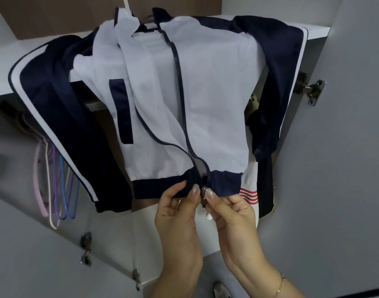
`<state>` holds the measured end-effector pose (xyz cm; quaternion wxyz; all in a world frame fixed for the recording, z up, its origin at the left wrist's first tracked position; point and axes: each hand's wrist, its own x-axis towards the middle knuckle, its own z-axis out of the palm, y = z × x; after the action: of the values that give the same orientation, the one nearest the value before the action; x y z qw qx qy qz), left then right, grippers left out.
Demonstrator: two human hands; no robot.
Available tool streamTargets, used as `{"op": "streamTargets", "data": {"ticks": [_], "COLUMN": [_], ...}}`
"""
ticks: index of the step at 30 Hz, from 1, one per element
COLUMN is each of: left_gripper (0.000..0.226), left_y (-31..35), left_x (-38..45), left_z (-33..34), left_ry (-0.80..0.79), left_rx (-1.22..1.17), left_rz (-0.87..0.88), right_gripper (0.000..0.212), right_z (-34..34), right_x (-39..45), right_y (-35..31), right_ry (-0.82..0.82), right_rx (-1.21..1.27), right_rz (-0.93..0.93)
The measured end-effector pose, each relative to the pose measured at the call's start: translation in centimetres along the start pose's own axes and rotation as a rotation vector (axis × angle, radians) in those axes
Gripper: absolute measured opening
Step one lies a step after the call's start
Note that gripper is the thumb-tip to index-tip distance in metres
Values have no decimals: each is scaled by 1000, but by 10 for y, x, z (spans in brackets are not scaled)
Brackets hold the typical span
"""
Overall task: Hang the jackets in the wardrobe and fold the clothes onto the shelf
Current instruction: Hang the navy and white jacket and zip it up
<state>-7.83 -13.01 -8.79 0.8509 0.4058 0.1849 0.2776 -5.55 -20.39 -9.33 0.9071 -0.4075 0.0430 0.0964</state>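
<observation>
We are at an open grey wardrobe point(345, 147) with a pale shelf point(317, 31) across the top and brown panelling above it. Metal hinges show on the doors: one on the right door point(313, 91) and three along the lower left edge.

One white jacket point(205, 93) with navy sleeves hangs on a hanger in front of the shelf, its zip undone down to the hem. A second white garment point(249, 190) with red stripes hangs partly hidden behind it on the right. To the left hangs a bunch of empty hangers point(55, 190), pink, purple and blue; I cannot count them surely.

Both hands are at the navy hem. The left hand point(177, 214) pinches the hem's left edge. The right hand point(231, 211) has its fingers point(210, 194) closed on the zip slider point(204, 190).
</observation>
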Motion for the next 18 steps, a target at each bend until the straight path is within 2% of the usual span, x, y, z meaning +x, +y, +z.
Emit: {"op": "streamTargets", "data": {"ticks": [4,7,10,12,15,18], "left_gripper": [28,25,23,25,24,21], "left_y": [-5,-9,-12,-13,-13,-12], "left_x": [3,3,5,9,13,16], "left_z": [-7,-14,-20,-24,-31,-36], "left_ry": [-4,-30,-48,-31,-10,-35], "left_rx": [147,286,357,351,371,402], "left_rz": [51,79,91,77,80,84], "right_gripper": [45,25,16,22,45,43], "right_z": [-3,-6,-10,-13,-18,-20], "right_x": [3,7,9,9,3,-3], "right_y": [1,1,0,2,5,4], "right_ry": [26,10,-13,-18,-107,-240], "right_rx": [-58,-125,-240,-375,-517,-560], "right_rz": [-32,-93,-98,-53,66,106]}}
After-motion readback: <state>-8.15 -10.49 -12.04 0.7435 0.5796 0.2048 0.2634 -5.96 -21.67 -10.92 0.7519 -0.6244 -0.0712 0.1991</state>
